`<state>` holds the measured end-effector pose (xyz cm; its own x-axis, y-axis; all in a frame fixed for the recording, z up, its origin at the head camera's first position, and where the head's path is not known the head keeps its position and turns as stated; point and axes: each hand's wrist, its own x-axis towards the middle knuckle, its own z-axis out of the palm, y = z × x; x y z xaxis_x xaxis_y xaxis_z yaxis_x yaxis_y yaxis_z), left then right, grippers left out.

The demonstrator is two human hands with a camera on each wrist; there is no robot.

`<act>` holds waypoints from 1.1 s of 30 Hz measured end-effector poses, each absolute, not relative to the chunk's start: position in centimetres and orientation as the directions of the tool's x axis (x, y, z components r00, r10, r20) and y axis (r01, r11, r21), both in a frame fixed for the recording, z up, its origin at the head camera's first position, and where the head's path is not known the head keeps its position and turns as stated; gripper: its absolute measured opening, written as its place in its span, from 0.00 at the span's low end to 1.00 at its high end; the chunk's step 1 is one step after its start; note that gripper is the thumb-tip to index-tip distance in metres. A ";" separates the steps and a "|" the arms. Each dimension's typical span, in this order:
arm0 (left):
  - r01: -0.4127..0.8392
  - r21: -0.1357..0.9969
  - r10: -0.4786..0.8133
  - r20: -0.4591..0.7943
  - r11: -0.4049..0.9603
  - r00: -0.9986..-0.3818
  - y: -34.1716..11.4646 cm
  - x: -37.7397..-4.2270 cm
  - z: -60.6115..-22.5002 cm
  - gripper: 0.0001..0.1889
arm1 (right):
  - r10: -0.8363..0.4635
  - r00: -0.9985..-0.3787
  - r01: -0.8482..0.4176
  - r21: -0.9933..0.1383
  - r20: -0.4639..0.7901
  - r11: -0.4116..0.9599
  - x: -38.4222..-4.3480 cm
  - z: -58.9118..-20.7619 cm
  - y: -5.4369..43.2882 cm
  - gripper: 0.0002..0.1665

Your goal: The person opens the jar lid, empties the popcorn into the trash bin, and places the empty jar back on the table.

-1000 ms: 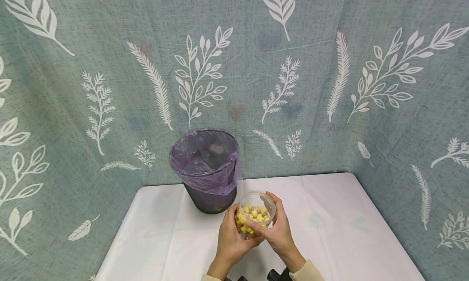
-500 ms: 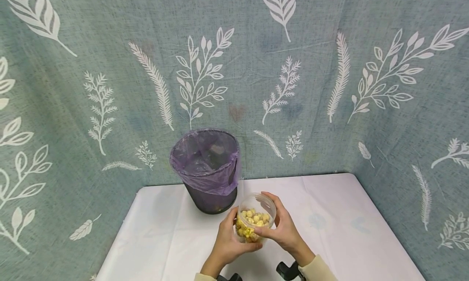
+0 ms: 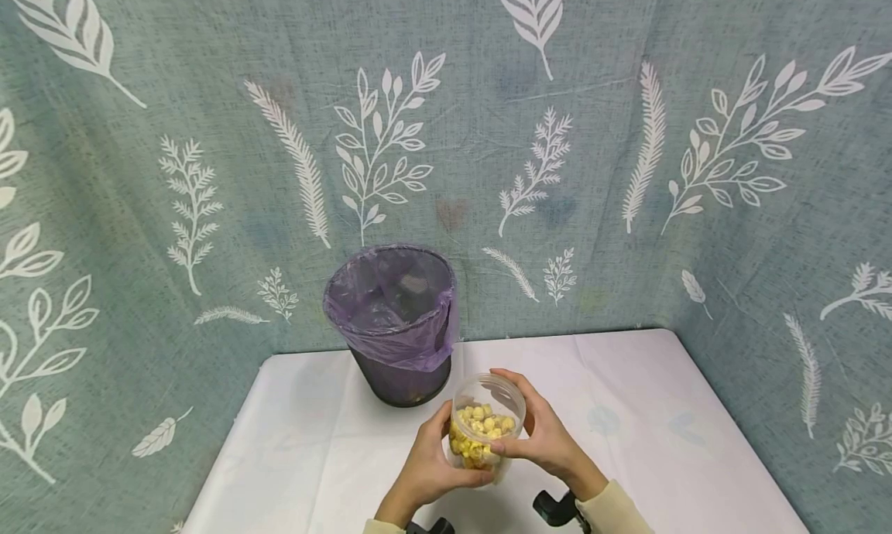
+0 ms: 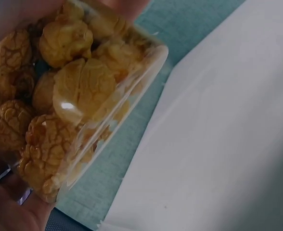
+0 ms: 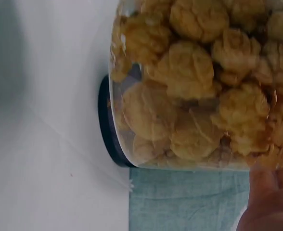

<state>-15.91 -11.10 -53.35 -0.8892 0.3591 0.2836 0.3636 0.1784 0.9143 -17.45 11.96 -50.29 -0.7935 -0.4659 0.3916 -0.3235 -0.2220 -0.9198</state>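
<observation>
A clear plastic jar of yellow popcorn is held up between both hands, its open mouth uppermost and slightly tilted. My left hand grips the jar's left side, thumb across the lower front. The right hand grips its right side, with the thumb at the front near the rim and fingers behind. Seen close in the left wrist view, caramel-coloured popcorn shows through the clear wall. In the right wrist view, fingertips touch the jar. No lid is visible on the jar.
Behind the jar and to its left, a black bin lined with a purple bag stands on the white-covered table. A green leaf-patterned cloth hangs around the table's back and sides.
Both hands have drawn the jar slightly down and nearer in the head view. The right hand has shifted its hold on the rim. The bin has stayed put.
</observation>
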 end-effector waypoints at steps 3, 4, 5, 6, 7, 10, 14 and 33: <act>0.361 0.920 0.389 0.279 0.154 -0.878 -11.3 -15.9 -53.3 0.50 | -0.486 -0.779 -0.326 -0.918 0.396 -0.226 -17.6 -50.3 12.1 0.54; 0.359 0.922 0.400 0.277 0.145 -0.873 -11.3 -15.9 -53.3 0.50 | -0.493 -0.774 -0.327 -0.918 0.397 -0.225 -17.6 -50.3 12.1 0.53; 0.356 0.925 0.410 0.274 0.135 -0.870 -11.4 -15.9 -53.3 0.50 | -0.500 -0.770 -0.324 -0.919 0.395 -0.226 -17.6 -50.3 12.2 0.53; 0.356 0.926 0.421 0.275 0.127 -0.864 -11.4 -15.9 -53.2 0.50 | -0.509 -0.765 -0.319 -0.919 0.394 -0.232 -17.6 -50.3 12.3 0.53; 0.353 0.928 0.429 0.272 0.120 -0.861 -11.5 -15.9 -53.2 0.50 | -0.515 -0.761 -0.316 -0.919 0.394 -0.236 -17.6 -50.2 12.3 0.53; 0.347 0.932 0.448 0.266 0.107 -0.853 -11.5 -16.0 -53.1 0.50 | -0.533 -0.751 -0.303 -0.921 0.389 -0.245 -17.6 -50.1 12.5 0.53; 0.335 0.938 0.466 0.256 0.094 -0.847 -11.6 -15.9 -53.0 0.50 | -0.547 -0.740 -0.297 -0.920 0.391 -0.256 -17.6 -49.9 12.5 0.54; 0.350 0.929 0.432 0.269 0.120 -0.861 -11.5 -15.7 -53.2 0.50 | -0.418 -0.790 -0.385 -0.894 0.448 -0.231 -18.2 -49.1 14.6 0.53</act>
<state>-15.67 -11.50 -53.21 -0.8607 0.4323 0.2689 0.3505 0.1201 0.9288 -18.18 14.56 -49.12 -0.7901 -0.4183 0.4480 -0.3846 -0.2308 -0.8938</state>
